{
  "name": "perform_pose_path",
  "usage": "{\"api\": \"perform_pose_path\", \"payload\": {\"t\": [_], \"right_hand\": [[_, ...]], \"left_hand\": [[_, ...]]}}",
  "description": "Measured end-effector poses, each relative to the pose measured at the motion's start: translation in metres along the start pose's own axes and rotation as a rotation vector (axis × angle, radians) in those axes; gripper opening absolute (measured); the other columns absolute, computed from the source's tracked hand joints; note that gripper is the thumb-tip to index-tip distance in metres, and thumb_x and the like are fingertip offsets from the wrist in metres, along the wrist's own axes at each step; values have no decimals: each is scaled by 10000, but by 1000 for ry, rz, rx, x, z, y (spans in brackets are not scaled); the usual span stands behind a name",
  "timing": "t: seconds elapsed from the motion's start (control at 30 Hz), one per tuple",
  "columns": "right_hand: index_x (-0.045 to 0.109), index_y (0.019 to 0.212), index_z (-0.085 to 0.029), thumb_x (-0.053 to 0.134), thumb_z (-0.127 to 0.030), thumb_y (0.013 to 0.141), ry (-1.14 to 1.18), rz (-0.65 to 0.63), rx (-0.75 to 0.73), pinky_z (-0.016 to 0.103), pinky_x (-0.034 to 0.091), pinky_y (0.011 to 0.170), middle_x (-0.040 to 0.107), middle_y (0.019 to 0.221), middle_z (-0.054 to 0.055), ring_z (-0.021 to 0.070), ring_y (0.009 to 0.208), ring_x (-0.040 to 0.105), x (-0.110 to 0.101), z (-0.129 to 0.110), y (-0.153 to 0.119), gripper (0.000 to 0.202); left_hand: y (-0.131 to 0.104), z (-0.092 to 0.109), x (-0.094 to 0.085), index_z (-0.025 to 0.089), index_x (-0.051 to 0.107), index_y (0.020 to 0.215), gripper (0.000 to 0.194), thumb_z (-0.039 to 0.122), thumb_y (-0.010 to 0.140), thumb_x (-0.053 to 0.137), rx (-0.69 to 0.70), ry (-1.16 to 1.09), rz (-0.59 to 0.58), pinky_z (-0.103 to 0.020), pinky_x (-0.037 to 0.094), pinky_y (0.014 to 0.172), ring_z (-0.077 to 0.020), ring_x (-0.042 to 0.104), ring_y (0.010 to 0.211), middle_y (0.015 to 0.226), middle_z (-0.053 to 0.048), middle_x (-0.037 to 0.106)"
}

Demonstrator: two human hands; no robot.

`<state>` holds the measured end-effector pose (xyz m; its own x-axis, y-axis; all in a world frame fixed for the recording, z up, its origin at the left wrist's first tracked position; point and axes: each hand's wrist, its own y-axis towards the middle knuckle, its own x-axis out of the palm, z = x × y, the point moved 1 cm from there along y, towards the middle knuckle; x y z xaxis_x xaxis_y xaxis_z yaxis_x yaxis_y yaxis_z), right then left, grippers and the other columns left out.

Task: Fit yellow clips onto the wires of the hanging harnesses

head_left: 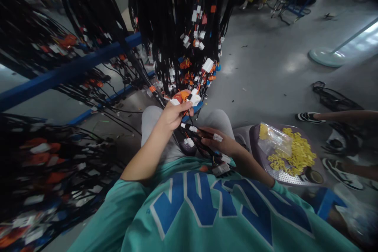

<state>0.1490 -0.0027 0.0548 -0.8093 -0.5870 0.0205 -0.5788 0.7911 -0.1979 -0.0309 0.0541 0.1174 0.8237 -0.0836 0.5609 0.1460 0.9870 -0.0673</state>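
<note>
My left hand is closed around a cluster of wire harness connectors in white, orange and blue, held over my knees. Lower and to the right, my right hand curls around a bundle of black taped cables lying across my lap. White connectors stick out from this bundle beside the fingers, and some fingertips are hidden beneath it. Just beyond my hands hang many black wire harnesses, with white, orange and blue connectors at their lower ends.
A blue rack bar crosses the left side, with more harnesses around it. At my right, a purple plastic stool bears yellow clips, a clear bag and a tape roll. Another person's shoes are farther right.
</note>
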Motion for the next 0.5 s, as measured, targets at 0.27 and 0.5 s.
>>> {"api": "perform_pose_path", "payload": {"t": [0.27, 0.5], "right_hand": [[642, 1023, -223, 634, -469, 769, 88, 134, -104, 333, 510, 793, 665, 971, 43, 174, 858, 622, -7, -17, 10, 354], [621, 1068, -250, 626, -430, 800, 82, 210, -254, 309, 507, 792, 659, 992, 25, 145, 840, 624, -4, -37, 6, 323]], "left_hand": [[-15, -1, -2, 162, 570, 950, 517, 238, 510, 831, 33, 85, -147, -186, 436, 435, -93, 566, 451, 675, 24, 626], [-21, -8, -4, 156, 584, 977, 503, 239, 547, 831, 60, 151, -204, -217, 485, 485, -128, 600, 594, 777, -25, 645]]}}
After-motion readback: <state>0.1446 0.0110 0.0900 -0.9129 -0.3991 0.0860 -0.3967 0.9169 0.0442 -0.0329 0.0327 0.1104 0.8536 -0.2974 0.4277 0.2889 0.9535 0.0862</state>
